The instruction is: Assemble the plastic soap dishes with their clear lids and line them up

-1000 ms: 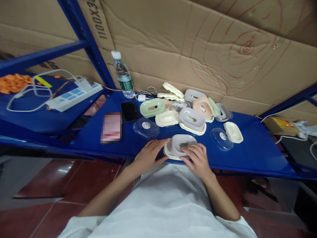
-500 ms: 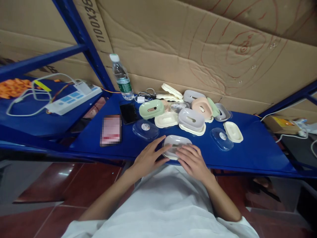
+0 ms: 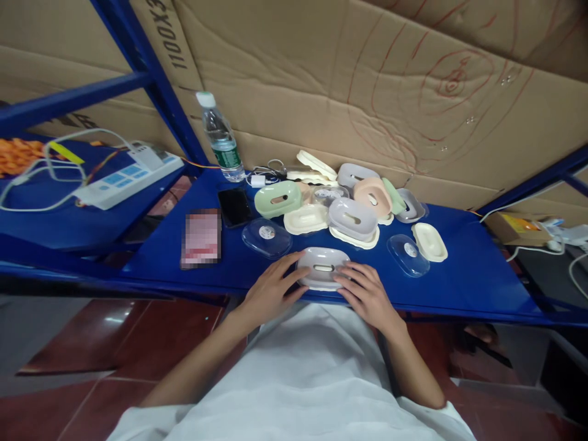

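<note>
A grey soap dish (image 3: 324, 257) with a slot in its middle sits at the front edge of the blue shelf, a pale rim showing beneath it. My left hand (image 3: 275, 288) grips its left end, the thumb low and the fingers over the side. Around the right end curl the fingers of my right hand (image 3: 370, 295), their tips on the rim. Just behind lies another grey soap dish (image 3: 353, 214) on a cream base (image 3: 337, 237). A clear lid (image 3: 266, 239) is to the left, and a second clear lid (image 3: 408, 255) to the right beside a cream base (image 3: 430, 242).
Behind are a green soap dish (image 3: 271, 201), a peach one (image 3: 367, 191) and stacked cream parts (image 3: 316, 164). A water bottle (image 3: 225, 147), a black phone (image 3: 234, 206) and a blurred screen (image 3: 201, 239) stand left. Cardboard (image 3: 294, 86) walls the back.
My right hand has slid outward from over the middle of the grey soap dish to its right end, uncovering the slot. My left hand stays at the left end. The view has shifted slightly.
</note>
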`<state>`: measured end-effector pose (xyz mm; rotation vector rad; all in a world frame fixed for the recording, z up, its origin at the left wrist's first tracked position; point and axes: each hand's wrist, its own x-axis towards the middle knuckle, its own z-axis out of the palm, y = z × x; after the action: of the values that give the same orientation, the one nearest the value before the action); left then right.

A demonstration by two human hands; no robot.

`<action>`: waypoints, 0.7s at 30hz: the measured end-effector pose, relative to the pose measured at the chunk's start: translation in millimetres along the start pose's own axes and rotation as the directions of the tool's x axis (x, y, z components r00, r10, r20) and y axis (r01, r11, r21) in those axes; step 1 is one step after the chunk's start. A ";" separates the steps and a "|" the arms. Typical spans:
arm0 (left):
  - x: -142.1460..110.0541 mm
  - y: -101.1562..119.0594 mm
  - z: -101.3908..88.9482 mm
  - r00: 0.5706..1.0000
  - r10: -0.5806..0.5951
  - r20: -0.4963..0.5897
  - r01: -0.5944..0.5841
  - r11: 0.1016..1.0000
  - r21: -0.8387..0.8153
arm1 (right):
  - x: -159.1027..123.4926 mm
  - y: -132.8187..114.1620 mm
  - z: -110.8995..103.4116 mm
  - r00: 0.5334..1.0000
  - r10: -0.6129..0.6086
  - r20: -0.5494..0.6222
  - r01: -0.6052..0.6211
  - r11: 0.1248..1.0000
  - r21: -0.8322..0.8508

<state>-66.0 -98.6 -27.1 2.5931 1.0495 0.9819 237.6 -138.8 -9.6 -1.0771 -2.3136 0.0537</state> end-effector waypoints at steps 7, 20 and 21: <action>0.3 -2.9 1.7 0.997 0.048 -0.062 -0.048 0.999 0.001 | -1.0 1.3 3.1 1.000 -0.013 0.011 0.013 1.000 -0.018; -6.7 -31.6 -41.1 0.992 -0.050 -0.113 0.063 0.992 0.112 | 2.2 -0.8 2.7 1.000 -0.011 0.011 0.011 0.999 0.035; -9.0 -38.6 -46.5 0.991 -0.095 -0.097 0.110 0.980 0.166 | 2.5 -1.2 2.8 1.000 -0.012 0.002 0.012 0.999 0.031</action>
<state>-121.9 -79.9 -11.0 2.6175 1.3314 1.0322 234.0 -137.3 -10.4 -1.0484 -2.3138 0.0861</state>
